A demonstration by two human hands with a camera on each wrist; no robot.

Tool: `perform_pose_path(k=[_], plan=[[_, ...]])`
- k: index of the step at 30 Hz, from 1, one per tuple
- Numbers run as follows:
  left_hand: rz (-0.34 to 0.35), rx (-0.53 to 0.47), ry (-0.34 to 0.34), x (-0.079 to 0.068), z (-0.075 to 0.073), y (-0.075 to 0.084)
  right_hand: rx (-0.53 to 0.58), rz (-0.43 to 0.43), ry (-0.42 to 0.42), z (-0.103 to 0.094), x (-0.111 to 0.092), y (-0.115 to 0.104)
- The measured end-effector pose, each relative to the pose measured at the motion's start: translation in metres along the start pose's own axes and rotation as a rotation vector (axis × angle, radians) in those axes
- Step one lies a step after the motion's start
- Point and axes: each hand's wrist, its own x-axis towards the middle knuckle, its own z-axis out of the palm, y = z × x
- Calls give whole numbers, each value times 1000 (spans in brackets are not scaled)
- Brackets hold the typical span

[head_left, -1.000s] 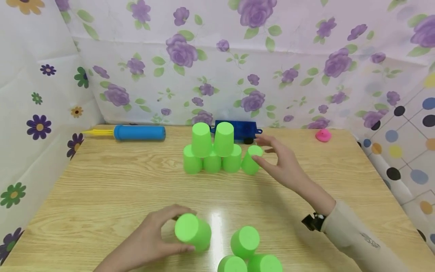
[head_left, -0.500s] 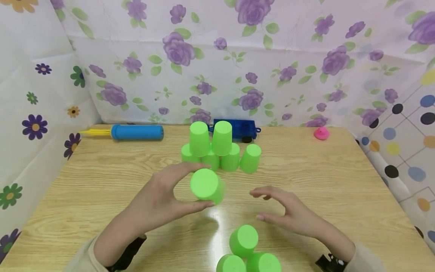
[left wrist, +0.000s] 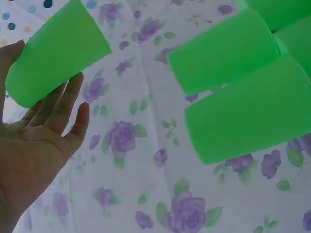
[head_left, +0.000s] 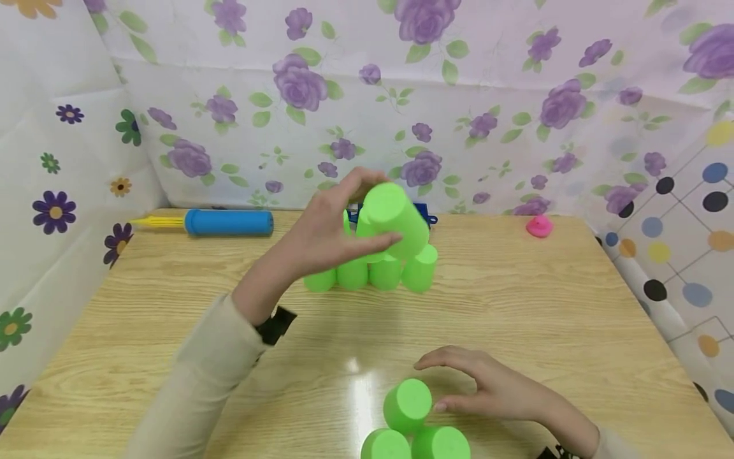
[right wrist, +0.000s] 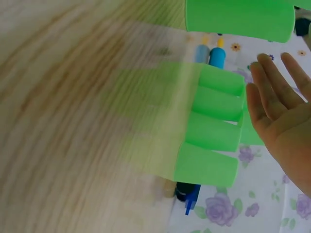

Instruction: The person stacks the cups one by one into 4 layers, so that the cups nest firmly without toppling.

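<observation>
My left hand (head_left: 323, 233) grips a green cup (head_left: 404, 220) between thumb and fingers, tilted, bottom end up. That cup overlaps the back stack in the head view. Below it stands a row of several upside-down green cups (head_left: 385, 274). Two upper-tier cups, largely hidden behind my left hand in the head view, show in the left wrist view as a nearer cup (left wrist: 252, 111) and another cup (left wrist: 221, 53). My right hand (head_left: 493, 386) holds nothing, its fingers spread loosely beside a front green cup (head_left: 408, 405). Two more cups (head_left: 440, 443) stand against that one at the bottom edge.
A blue pump (head_left: 229, 222) with a yellow nozzle lies at the back left of the wooden table (head_left: 172, 331). Behind the stack is a dark blue toy (head_left: 423, 210), partly hidden. A pink toy (head_left: 539, 225) sits back right. Flowered cloth (head_left: 241, 83) hangs behind.
My left hand has carried its cup from the front of the table up and forward to the stack. My right hand has left the row's rightmost cup and come back to the front cups.
</observation>
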Motion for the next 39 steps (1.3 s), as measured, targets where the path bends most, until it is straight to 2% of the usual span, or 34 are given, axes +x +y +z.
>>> perform_pose_path(k=[4,6,10,15,22,26,30,33,39], plan=[[-47,33,-27,27,6,-15,24,-2,-43,-1,-1,4],[-85,43,-36,36,10,-22,41,-4,-62,0,-2,6],[-143,43,-56,49,19,-34,103,54,-94,2,-2,5],[-146,36,-116,60,30,-44,136,115,-99,5,-2,2],[-140,126,-276,78,33,-49,49,73,-75,10,-2,1],[-167,118,-372,82,37,-49,31,49,-61,9,-1,1],[-178,130,-435,81,40,-52,36,64,-73,10,2,3],[-184,138,-454,79,42,-54,55,94,-92,11,4,4],[-187,206,-493,78,46,-53,42,64,-93,11,5,5]])
